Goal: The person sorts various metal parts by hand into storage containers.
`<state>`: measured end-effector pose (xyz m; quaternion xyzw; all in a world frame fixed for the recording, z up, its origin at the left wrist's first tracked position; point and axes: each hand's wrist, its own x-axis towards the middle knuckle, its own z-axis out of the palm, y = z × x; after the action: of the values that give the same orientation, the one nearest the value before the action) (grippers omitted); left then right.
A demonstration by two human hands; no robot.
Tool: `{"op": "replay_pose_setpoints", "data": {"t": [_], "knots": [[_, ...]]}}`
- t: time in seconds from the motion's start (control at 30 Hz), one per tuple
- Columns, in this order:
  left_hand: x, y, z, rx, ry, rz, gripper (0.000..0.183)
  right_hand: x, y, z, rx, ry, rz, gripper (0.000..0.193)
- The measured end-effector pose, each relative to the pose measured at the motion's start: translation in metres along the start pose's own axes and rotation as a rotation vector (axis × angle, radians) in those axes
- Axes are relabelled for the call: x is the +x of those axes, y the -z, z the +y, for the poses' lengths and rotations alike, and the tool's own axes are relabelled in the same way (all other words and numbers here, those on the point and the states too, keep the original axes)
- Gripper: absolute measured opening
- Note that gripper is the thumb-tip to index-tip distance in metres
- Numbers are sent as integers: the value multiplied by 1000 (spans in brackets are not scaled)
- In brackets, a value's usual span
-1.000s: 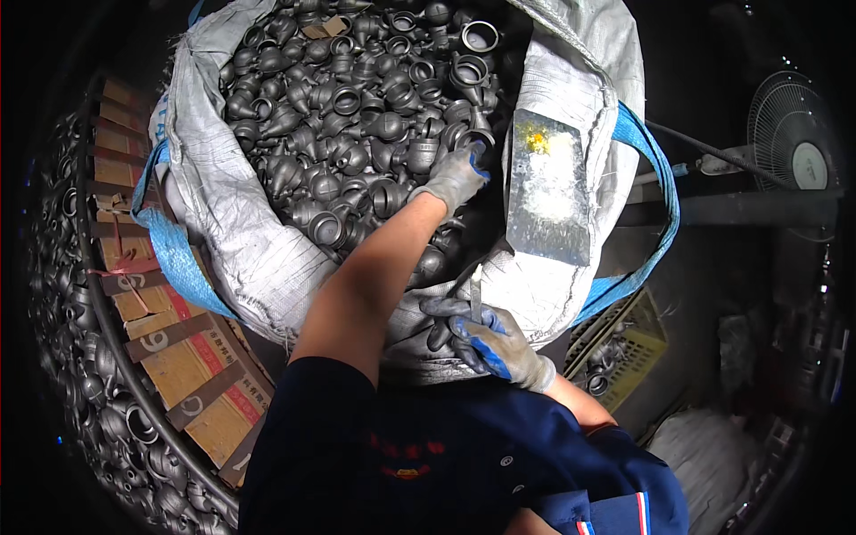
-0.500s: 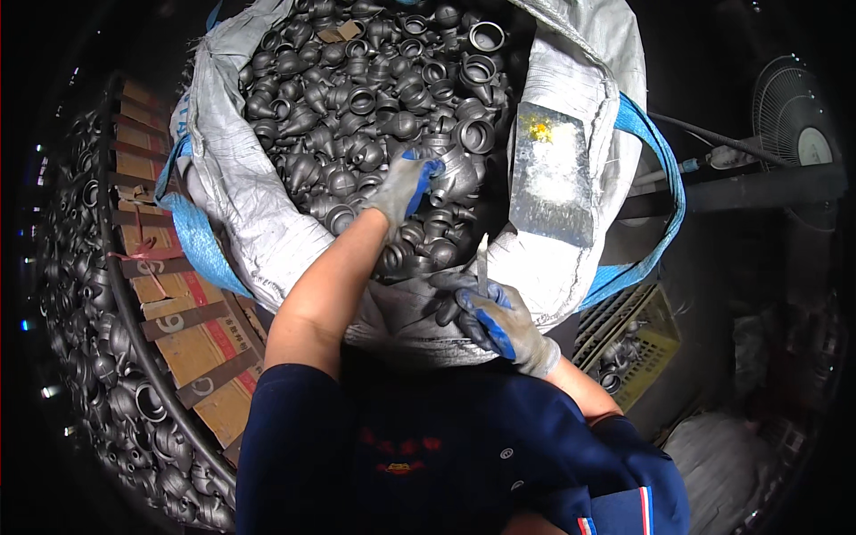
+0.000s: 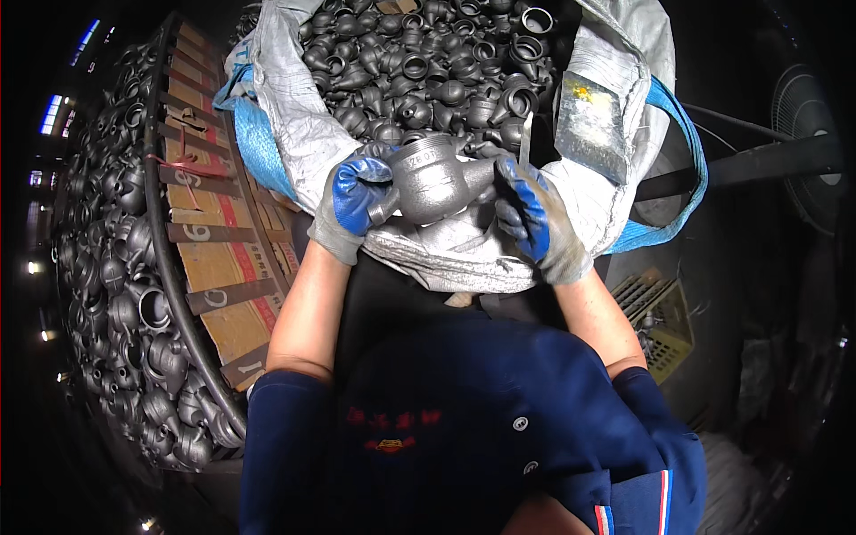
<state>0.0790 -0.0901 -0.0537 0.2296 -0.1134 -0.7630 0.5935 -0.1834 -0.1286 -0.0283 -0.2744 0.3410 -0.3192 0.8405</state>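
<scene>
A dark grey metal casting (image 3: 433, 189), a rounded pipe-fitting body with a ringed collar on top and a stub on each side, hangs over the near rim of a white bulk bag (image 3: 464, 267). My left hand (image 3: 354, 201), in a grey glove with a blue palm, is closed round its left stub. At the other stub is my right hand (image 3: 542, 214), gloved alike, its fingers curled. Out of the right hand, pointing up, sticks a thin flat grey tool (image 3: 526, 138), perhaps a file. The right fingers partly hide the casting's right end. Several similar castings (image 3: 415, 67) fill the bag.
To the left stands a large bin with a slatted, cardboard-lined side (image 3: 209, 234), heaped with castings (image 3: 111, 294). A grey plate (image 3: 590, 125) lies on the bag's right rim beside a blue strap (image 3: 700, 178). Farther right are a yellow crate (image 3: 669, 334) and a fan (image 3: 807, 116).
My left hand has lifted a casting from the pile and brought it nearer, over the bag's rim. The right hand, still with the thin tool, has moved up to the casting. The view has shifted.
</scene>
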Motion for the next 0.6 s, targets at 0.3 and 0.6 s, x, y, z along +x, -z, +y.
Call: {"op": "replay_pose_setpoints", "data": {"t": [0.3,0.6], "knots": [[-20,-37,-30,-117,-188,132,37,3,0,6,57,43,51,32],[-22,-32,-37,165,-352,118,38,-2,-12,13,-423,473,146,25]]}}
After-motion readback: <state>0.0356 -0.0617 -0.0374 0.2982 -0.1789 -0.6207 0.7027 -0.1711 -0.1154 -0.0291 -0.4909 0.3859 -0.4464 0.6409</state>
